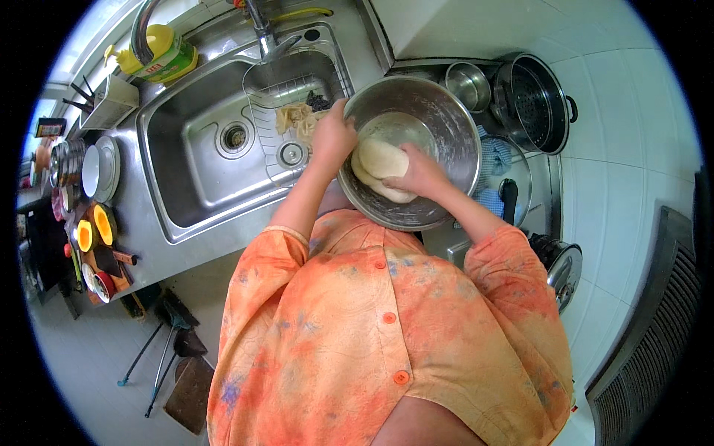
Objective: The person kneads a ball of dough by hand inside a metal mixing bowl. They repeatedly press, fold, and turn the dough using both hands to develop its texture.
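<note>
A wide metal bowl (454, 119) with floury smears on its inner wall stands in front of me, right of the sink. Inside it, at the left, is a pale, smooth lump of dough (383, 160), folded so that one part lies over another. My right hand (416, 171) reaches into the bowl with its fingers wrapped on the dough's right end. My left hand (335, 137) is closed on the bowl's left rim, its fingertips partly hidden.
At the left is a steel double sink (201, 160) with a wire rack (260, 97) and crumpled tan cloth (295, 119). A steamer pot (532, 104), small metal pot (468, 85) and glass lid (520, 178) sit at the right. Plates (100, 169) and cut pumpkin (104, 223) lie far left.
</note>
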Motion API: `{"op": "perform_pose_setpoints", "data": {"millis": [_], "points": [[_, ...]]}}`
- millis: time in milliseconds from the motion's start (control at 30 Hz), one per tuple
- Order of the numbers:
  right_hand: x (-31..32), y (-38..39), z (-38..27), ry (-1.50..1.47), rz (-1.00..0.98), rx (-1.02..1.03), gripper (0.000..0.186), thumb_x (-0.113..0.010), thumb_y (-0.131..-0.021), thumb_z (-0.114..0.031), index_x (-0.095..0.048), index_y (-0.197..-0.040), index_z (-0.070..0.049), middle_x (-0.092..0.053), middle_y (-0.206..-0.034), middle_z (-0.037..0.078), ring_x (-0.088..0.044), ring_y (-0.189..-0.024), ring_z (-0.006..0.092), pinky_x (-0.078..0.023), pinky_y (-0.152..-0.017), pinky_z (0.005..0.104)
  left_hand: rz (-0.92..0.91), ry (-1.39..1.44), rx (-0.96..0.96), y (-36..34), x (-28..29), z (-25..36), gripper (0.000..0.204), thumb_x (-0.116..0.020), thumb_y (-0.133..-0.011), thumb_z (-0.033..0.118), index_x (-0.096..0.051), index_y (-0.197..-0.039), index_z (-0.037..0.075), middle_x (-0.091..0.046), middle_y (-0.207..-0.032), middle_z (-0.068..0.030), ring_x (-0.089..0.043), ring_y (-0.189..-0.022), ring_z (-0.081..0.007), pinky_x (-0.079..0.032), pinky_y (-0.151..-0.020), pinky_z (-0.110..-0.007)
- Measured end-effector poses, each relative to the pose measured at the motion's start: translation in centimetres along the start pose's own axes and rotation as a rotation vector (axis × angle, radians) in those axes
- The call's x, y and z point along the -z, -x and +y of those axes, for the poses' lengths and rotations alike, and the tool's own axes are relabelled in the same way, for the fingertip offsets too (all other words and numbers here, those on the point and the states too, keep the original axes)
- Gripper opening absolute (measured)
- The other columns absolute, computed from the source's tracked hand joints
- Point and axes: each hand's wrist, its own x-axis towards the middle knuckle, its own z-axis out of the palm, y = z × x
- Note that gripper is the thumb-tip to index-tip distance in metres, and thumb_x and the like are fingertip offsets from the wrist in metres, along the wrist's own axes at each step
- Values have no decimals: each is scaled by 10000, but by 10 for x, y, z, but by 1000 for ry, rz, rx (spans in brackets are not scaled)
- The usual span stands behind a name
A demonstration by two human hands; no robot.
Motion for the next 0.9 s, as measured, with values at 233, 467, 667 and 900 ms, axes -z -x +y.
{"op": "perform_pose_setpoints", "data": {"millis": [233,467,667,900], "points": [[-2,14,6,-1303,-219,-403,899,-780,-763,-448,-353,-1368,62,-510,-1327,197,-537,-1209,321,-482,-952,400,12,-10,-15,6,0,-2,370,-586,-865,115,-559,-1230,65,-665,-952,-258,-632,-920,-435,-496,-793,-500],[-24,-12,54,-515,222,-146,980,-784,-744,-414,-293,-1426,90,-422,-1414,284,-432,-1315,369,-359,-1090,399,-18,-3,-23,5,-4,2,382,-581,-861,99,-554,-1240,66,-662,-947,-266,-631,-918,-438,-494,-788,-507],[-12,-41,28,-488,342,-201,1026,-822,-683,-446,-331,-1405,93,-440,-1380,312,-454,-1298,365,-367,-1081,395,16,36,-66,4,-7,-3,381,-586,-864,93,-558,-1241,41,-656,-972,-277,-625,-932,-448,-493,-795,-490],[-23,-63,14,-364,332,-94,914,-826,-643,-318,-409,-1382,25,-528,-1283,262,-526,-1202,342,-425,-1010,385,8,-11,-26,7,-1,6,395,-598,-864,106,-560,-1251,38,-658,-983,-273,-634,-926,-434,-495,-802,-476]]}}
